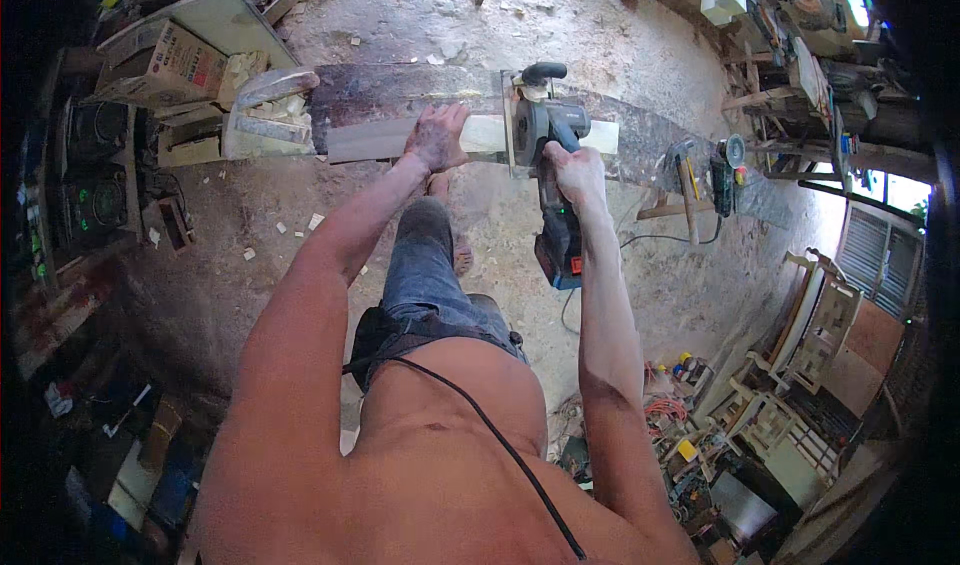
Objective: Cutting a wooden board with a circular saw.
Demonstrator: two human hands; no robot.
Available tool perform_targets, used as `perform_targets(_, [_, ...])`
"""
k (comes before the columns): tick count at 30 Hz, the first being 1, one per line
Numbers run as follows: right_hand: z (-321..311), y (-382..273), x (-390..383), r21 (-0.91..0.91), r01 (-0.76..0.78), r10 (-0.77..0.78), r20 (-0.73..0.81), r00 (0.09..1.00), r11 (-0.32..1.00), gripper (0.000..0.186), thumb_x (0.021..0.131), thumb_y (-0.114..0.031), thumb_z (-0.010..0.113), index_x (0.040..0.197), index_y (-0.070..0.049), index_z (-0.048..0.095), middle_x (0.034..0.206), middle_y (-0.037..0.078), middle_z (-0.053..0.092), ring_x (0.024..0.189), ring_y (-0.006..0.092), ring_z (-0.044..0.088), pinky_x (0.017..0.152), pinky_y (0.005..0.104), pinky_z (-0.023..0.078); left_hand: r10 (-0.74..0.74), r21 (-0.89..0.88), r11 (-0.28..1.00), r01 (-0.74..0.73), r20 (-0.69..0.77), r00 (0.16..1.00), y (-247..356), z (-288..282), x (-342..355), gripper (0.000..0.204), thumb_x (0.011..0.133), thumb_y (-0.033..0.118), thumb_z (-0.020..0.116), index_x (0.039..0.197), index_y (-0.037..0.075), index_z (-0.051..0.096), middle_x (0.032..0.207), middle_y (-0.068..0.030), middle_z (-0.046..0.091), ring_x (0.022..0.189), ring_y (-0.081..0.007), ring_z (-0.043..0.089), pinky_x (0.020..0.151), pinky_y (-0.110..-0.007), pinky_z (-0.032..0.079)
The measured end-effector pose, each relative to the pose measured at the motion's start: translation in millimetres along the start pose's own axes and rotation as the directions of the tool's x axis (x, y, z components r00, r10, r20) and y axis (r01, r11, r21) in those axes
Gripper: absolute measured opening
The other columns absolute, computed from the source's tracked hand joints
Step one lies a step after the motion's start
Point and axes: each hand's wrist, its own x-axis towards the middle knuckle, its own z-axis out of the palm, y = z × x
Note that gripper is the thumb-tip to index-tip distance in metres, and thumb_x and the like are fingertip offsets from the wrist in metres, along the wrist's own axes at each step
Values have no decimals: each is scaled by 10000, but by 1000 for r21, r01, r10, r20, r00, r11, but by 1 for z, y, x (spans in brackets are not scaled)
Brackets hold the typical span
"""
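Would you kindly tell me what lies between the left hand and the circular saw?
In the head view, a pale, bare stretch of the wooden board lies between the left hand and the circular saw; nothing else shows on it there.

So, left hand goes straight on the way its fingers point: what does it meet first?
Likely the dark bench top just beyond the pale board; the left hand might skim above it, since height is hard to judge. The circular saw sits right of that line.
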Motion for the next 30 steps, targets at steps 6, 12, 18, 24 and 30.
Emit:
perform_targets(6, [-34, 15, -6, 61, -22, 19, 44, 999, 998, 565, 877, -478, 775, 818, 84, 761, 728, 218, 732, 639, 293, 723, 657, 436, 565, 6, 10, 1000, -7, 70, 998, 2, -7, 6, 782, 735, 534, 904, 1307, 83, 621, 1227, -147, 703, 1202, -317, 704, 1028, -495, 512])
perform_targets(12, [-116, 21, -123, 470, -93, 130, -47, 990, 878, 343, 932, -330, 807, 893, 10, 792, 784, 79, 767, 494, 115, 581, 448, 311, 408, -69, -93, 989, 118, 414, 908, -28, -21, 61, 922, 688, 633, 921, 1355, 59, 645, 1280, -191, 732, 1198, -367, 708, 1011, -492, 551])
perform_targets(18, [-125, 79, -153, 428, -189, 254, -100, 962, 884, 315, 935, -290, 813, 911, 23, 787, 768, 81, 755, 482, 116, 566, 453, 318, 425, 69, -490, 756, 434, 719, 691, -43, -42, 95, 747, 675, 441, 982, 1288, 76, 758, 1106, -71, 783, 1028, -199, 692, 909, -357, 512])
perform_targets(24, [-106, 102, -157, 504, -261, 330, -52, 942, 823, 316, 938, -282, 816, 865, 24, 791, 747, 58, 743, 495, 109, 575, 459, 317, 428, 17, -436, 779, 450, 733, 680, -33, -37, 105, 764, 709, 486, 974, 1320, 94, 735, 1208, -102, 788, 1090, -221, 731, 967, -398, 560])
perform_targets(30, [-71, 99, -117, 427, -126, 151, -25, 988, 895, 381, 953, -331, 818, 906, 47, 801, 749, 94, 748, 482, 125, 586, 432, 315, 433, -30, 3, 1000, 31, 272, 962, -8, 2, 40, 983, 676, 563, 944, 1447, 90, 562, 1302, -167, 728, 1238, -366, 702, 1035, -517, 558])
